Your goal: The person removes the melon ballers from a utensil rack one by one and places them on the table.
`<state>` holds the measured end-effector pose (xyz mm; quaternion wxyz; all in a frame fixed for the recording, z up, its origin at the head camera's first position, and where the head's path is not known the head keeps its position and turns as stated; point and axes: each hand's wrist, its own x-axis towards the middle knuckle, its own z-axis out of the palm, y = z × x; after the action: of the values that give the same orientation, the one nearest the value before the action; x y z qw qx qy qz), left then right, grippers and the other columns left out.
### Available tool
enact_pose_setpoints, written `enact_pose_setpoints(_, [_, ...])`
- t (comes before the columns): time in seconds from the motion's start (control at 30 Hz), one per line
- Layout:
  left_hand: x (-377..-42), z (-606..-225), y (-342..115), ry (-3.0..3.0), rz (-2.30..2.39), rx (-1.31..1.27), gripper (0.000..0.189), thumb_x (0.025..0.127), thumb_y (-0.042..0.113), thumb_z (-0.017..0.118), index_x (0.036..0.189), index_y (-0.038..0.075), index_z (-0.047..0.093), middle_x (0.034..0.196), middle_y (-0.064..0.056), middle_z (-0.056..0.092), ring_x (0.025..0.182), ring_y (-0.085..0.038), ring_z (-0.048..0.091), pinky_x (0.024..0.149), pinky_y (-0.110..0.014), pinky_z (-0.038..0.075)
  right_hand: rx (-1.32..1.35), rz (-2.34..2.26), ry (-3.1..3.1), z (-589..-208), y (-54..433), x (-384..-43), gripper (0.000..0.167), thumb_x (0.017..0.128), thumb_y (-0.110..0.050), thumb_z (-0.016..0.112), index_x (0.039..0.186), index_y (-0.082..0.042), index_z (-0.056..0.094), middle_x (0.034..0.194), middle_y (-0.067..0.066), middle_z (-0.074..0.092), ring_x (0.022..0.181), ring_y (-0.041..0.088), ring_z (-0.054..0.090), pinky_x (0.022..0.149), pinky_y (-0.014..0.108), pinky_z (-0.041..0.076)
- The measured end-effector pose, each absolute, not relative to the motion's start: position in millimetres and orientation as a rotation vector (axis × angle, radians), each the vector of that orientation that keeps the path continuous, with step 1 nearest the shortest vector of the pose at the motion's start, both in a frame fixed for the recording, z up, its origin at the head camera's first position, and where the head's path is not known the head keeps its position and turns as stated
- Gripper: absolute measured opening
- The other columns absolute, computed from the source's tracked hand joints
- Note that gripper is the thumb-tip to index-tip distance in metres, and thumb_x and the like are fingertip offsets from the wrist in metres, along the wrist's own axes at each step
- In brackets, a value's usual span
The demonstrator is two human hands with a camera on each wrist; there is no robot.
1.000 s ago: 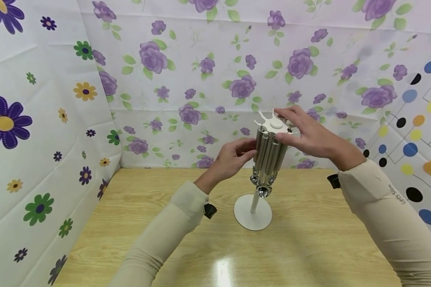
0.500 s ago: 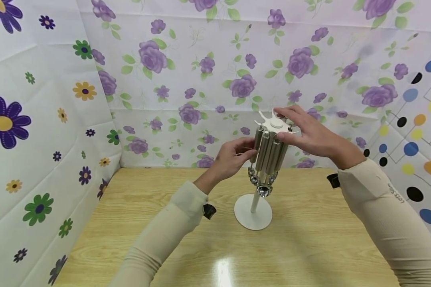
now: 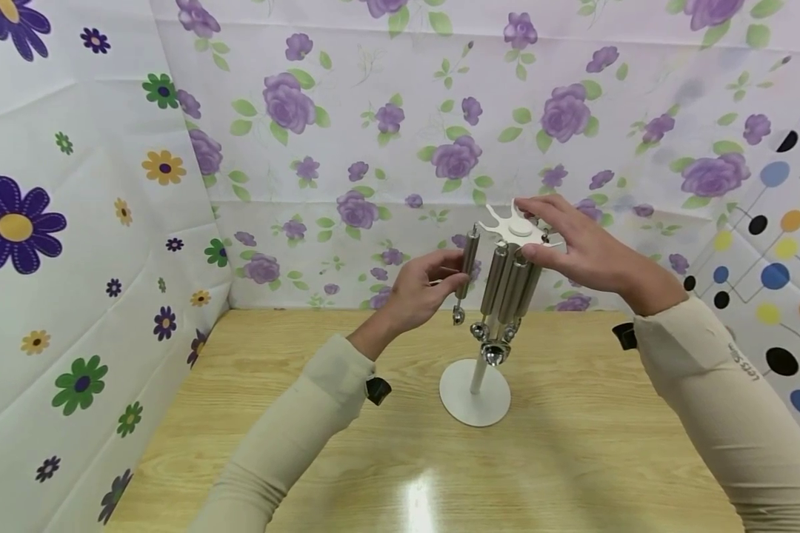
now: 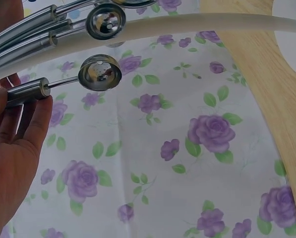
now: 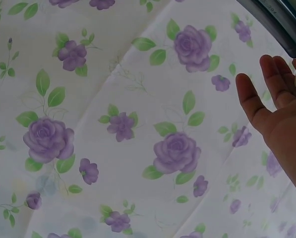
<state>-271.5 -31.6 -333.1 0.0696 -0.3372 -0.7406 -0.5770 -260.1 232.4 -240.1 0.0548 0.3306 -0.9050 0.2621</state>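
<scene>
Off to the left of the white rack point(image 3: 521, 229), my left hand point(image 3: 418, 295) pinches the tubular handle of a small round-bowled metal scoop point(image 3: 469, 255). The scoop is upright, bowl down, its top ring apart from the hooks. In the left wrist view the shiny bowl point(image 4: 100, 73) sticks out past my fingers on a thin neck. My right hand point(image 3: 590, 255) holds the rack's hooked top, thumb in front and fingers behind. Several similar scoops point(image 3: 503, 281) still hang there, bowls downward. The right wrist view catches spread fingers point(image 5: 257, 106) beside a hook, partly out of frame.
The rack stands on a round white base point(image 3: 467, 409) on a wood-grain table point(image 3: 347, 459). A purple-flowered sheet point(image 3: 400, 148) hangs close behind; a daisy-print sheet point(image 3: 73, 296) is at the left, a dotted one point(image 3: 767, 296) at the right.
The left hand has moved slightly left, and the scoop it pinches has come off the rack and swung clear of the others. The right hand keeps its hold on the rack top.
</scene>
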Motion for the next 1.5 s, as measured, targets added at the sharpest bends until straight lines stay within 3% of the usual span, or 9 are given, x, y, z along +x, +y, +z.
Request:
enact_pose_setpoints(0.33, [-269, -364, -48, -2.252, -1.812, -0.965, 0.031, 0.099, 0.006, 0.062, 0.13, -0.002, 0.062, 0.12, -0.019, 0.066, 0.108, -0.028, 0.067, 0.086, -0.033, 0.058, 1.026, 0.815, -2.7, -245, 236, -264, 0.069, 0.102, -0.043, 0.054, 0.159, -0.013, 0.028, 0.149, 0.017, 0.037, 0.138, 0.039, 0.034, 0.107, 0.067, 0.026])
enact_pose_setpoints(0.77, [-264, -401, -71, -2.305, -1.852, -0.751, 0.028, 0.095, 0.009, 0.07, 0.121, 0.0, 0.066, 0.108, -0.017, 0.068, 0.092, -0.029, 0.07, 0.074, -0.032, 0.06, 1.018, 0.829, -2.699, -245, 234, -264, 0.068, 0.102, -0.042, 0.054, 0.159, -0.015, 0.029, 0.147, 0.017, 0.039, 0.136, 0.039, 0.036, 0.106, 0.067, 0.027])
enact_pose_setpoints(1.2, [-253, -422, -83, -2.381, -1.877, -0.494, 0.029, 0.089, 0.002, 0.075, 0.114, -0.008, 0.065, 0.1, -0.021, 0.067, 0.088, -0.037, 0.069, 0.071, -0.045, 0.061, 1.034, 0.827, -2.667, -246, 234, -265, 0.067, 0.102, -0.041, 0.053, 0.158, -0.011, 0.03, 0.143, 0.017, 0.042, 0.13, 0.039, 0.04, 0.102, 0.066, 0.03])
enact_pose_setpoints(1.5, [-257, -456, -87, -2.38, -1.961, -0.316, 0.026, 0.086, 0.007, 0.08, 0.107, -0.001, 0.068, 0.094, -0.012, 0.068, 0.078, -0.019, 0.069, 0.065, -0.039, 0.062, 1.038, 0.83, -2.659, -247, 234, -266, 0.067, 0.103, -0.04, 0.053, 0.158, -0.009, 0.031, 0.142, 0.018, 0.043, 0.13, 0.04, 0.04, 0.102, 0.065, 0.031])
